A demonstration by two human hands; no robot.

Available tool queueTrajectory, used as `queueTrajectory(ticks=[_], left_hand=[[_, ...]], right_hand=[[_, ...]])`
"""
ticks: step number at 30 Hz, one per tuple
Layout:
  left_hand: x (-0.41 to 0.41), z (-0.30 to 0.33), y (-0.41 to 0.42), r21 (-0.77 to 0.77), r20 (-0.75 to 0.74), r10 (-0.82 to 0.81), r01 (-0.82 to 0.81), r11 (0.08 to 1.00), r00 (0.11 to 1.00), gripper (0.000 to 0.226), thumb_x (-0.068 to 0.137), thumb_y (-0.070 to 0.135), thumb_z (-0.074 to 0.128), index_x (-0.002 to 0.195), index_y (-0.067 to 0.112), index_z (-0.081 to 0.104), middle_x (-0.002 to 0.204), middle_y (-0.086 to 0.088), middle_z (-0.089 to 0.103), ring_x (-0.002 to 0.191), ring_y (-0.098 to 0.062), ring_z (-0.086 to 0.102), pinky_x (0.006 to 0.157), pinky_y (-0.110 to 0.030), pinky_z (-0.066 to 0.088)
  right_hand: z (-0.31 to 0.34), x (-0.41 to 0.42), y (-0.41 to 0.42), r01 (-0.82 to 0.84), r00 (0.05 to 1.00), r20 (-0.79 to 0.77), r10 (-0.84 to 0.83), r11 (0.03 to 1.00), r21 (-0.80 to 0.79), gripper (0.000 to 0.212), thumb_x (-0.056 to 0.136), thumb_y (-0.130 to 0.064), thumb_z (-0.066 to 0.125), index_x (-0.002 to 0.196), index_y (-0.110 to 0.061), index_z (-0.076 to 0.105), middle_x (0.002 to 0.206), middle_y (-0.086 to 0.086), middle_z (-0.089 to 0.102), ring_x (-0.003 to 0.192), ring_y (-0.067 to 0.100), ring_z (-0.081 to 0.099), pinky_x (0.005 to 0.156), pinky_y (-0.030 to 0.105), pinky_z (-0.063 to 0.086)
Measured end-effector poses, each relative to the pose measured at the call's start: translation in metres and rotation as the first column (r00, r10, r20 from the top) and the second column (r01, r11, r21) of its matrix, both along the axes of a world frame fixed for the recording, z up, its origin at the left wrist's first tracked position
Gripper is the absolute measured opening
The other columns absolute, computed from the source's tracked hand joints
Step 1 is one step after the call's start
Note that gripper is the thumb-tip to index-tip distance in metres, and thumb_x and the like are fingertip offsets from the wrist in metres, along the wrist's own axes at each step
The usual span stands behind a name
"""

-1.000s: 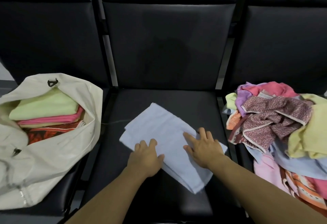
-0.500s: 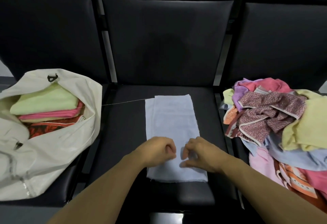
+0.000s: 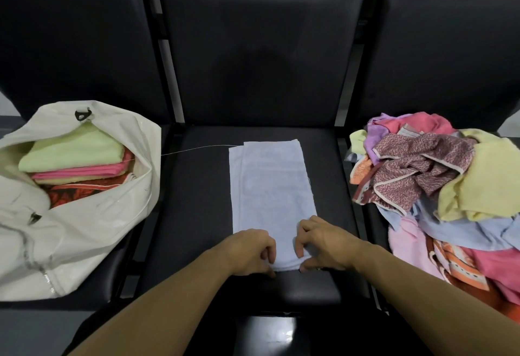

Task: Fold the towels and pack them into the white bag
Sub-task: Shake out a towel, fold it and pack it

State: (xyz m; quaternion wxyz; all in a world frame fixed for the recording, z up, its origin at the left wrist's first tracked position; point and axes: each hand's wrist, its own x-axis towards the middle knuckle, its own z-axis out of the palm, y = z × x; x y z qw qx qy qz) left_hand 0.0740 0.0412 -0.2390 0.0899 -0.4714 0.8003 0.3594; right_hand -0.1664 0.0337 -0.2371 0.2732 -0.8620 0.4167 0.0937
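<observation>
A pale blue towel (image 3: 270, 186), folded into a long strip, lies lengthwise on the middle black seat (image 3: 197, 200). My left hand (image 3: 247, 251) and my right hand (image 3: 323, 246) pinch its near end at the two corners, fingers curled round the edge. The white bag (image 3: 84, 229) sits open on the left seat with folded towels inside: a light green one (image 3: 73, 150) on top, pink and red ones below it. A heap of unfolded towels (image 3: 439, 186) in pink, yellow, maroon and blue covers the right seat.
Black seat backs (image 3: 259, 60) rise behind all three seats. A thin loose thread (image 3: 197, 148) runs from the bag to the towel's far left corner. Metal gaps separate the seats on each side.
The towel went from lying diagonally to lying straight along the seat. Both hands drew back from its middle to the near edge and now pinch that end.
</observation>
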Motion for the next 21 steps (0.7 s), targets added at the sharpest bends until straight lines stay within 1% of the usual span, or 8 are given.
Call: queueTrajectory(ticks=[3, 7, 10, 13, 14, 16, 18, 21], left_hand=[[-0.001, 0.0, 0.001, -0.038, 0.011, -0.023, 0.023, 0.999, 1.0, 0.026, 0.081, 0.047, 0.078, 0.095, 0.03, 0.064, 0.097, 0.014, 0.054, 0.088, -0.01, 0.053, 0.078, -0.028, 0.048], [0.0, 0.002, 0.002, -0.047, 0.002, -0.041, 0.041, 0.998, 0.999, 0.011, 0.091, 0.039, 0.067, 0.096, 0.029, 0.064, 0.098, 0.014, 0.056, 0.092, -0.013, 0.058, 0.087, -0.035, 0.053], [0.005, 0.003, 0.0, 0.008, -0.077, 0.037, -0.036, 0.999, 0.996, 0.007, 0.097, 0.037, 0.061, 0.093, 0.033, 0.057, 0.099, 0.015, 0.054, 0.092, -0.011, 0.057, 0.089, -0.033, 0.052], [0.009, 0.008, -0.01, -0.005, -0.202, 0.186, -0.191, 0.982, 0.962, 0.005, 0.102, 0.038, 0.052, 0.099, 0.035, 0.053, 0.106, 0.014, 0.051, 0.097, -0.007, 0.053, 0.091, -0.033, 0.049], [0.01, 0.012, -0.013, 0.011, -0.232, 0.246, -0.251, 0.968, 0.941, 0.006, 0.104, 0.039, 0.047, 0.103, 0.035, 0.051, 0.107, 0.013, 0.053, 0.097, -0.008, 0.054, 0.089, -0.032, 0.049], [0.01, 0.016, -0.017, 0.058, -0.266, 0.34, -0.337, 0.94, 0.902, 0.008, 0.106, 0.043, 0.041, 0.103, 0.037, 0.047, 0.097, 0.012, 0.058, 0.085, -0.01, 0.056, 0.078, -0.03, 0.048], [0.009, 0.016, -0.017, 0.067, -0.289, 0.37, -0.367, 0.928, 0.883, 0.011, 0.106, 0.047, 0.041, 0.101, 0.039, 0.046, 0.086, 0.011, 0.058, 0.074, -0.009, 0.052, 0.072, -0.03, 0.046], [0.009, 0.017, -0.018, 0.111, -0.29, 0.425, -0.411, 0.905, 0.857, 0.012, 0.103, 0.053, 0.045, 0.103, 0.044, 0.053, 0.09, 0.014, 0.06, 0.081, -0.005, 0.057, 0.074, -0.025, 0.046]], right_hand=[[0.0, -0.002, 0.0, -0.012, 1.0, 0.009, 0.012, 0.999, -0.03, 0.025, 0.083, -0.049, 0.073, 0.101, -0.033, 0.068, 0.107, -0.012, 0.048, 0.1, 0.007, 0.038, 0.089, 0.029, 0.046], [-0.003, -0.002, 0.0, -0.003, 0.999, 0.043, 0.005, 0.999, -0.043, 0.017, 0.087, -0.045, 0.066, 0.096, -0.03, 0.066, 0.102, -0.013, 0.055, 0.1, 0.009, 0.046, 0.09, 0.03, 0.046], [-0.001, -0.004, -0.003, 0.134, 0.983, 0.118, -0.14, 0.99, 0.053, 0.013, 0.094, -0.044, 0.058, 0.097, -0.031, 0.059, 0.098, -0.012, 0.061, 0.094, 0.007, 0.052, 0.086, 0.028, 0.046], [0.009, -0.009, -0.009, 0.334, 0.909, 0.218, -0.354, 0.934, 0.124, 0.007, 0.1, -0.041, 0.054, 0.096, -0.035, 0.052, 0.09, -0.012, 0.064, 0.082, 0.004, 0.058, 0.075, 0.025, 0.047], [0.012, -0.009, -0.011, 0.382, 0.881, 0.251, -0.402, 0.915, 0.127, 0.007, 0.101, -0.039, 0.053, 0.095, -0.036, 0.052, 0.089, -0.013, 0.064, 0.083, 0.004, 0.059, 0.075, 0.025, 0.047], [0.017, -0.006, -0.014, 0.458, 0.817, 0.321, -0.479, 0.877, 0.144, 0.007, 0.103, -0.039, 0.05, 0.097, -0.036, 0.054, 0.091, -0.016, 0.065, 0.086, 0.002, 0.06, 0.077, 0.023, 0.047], [0.018, -0.001, -0.014, 0.509, 0.745, 0.392, -0.539, 0.84, 0.189, 0.01, 0.103, -0.038, 0.05, 0.099, -0.033, 0.058, 0.092, -0.016, 0.067, 0.087, 0.002, 0.061, 0.08, 0.024, 0.048], [0.021, 0.004, -0.012, 0.522, 0.699, 0.415, -0.583, 0.812, 0.262, 0.015, 0.1, -0.044, 0.056, 0.096, -0.032, 0.065, 0.093, -0.016, 0.07, 0.088, 0.002, 0.064, 0.084, 0.027, 0.051]])
